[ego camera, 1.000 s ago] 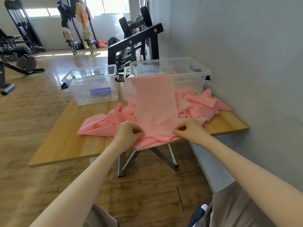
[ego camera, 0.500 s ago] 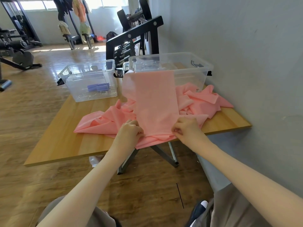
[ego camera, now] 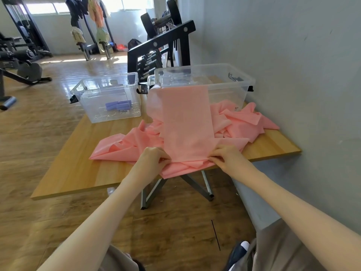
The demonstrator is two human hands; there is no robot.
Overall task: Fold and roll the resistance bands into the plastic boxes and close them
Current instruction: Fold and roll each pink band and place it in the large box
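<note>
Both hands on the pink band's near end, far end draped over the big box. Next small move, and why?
Probably start rolling the near end away from the body. The left hand and right hand each pinch a corner of the band, which runs flat and straight up to the box rim, so the strip looks lined up. Loose pink folds bunched underneath may snag.

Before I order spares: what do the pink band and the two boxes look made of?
Pink band: thin matte sheet, likely latex or rubber; it drapes and creases softly. Both boxes: clear glossy hard plastic; contents show through the walls.
</note>
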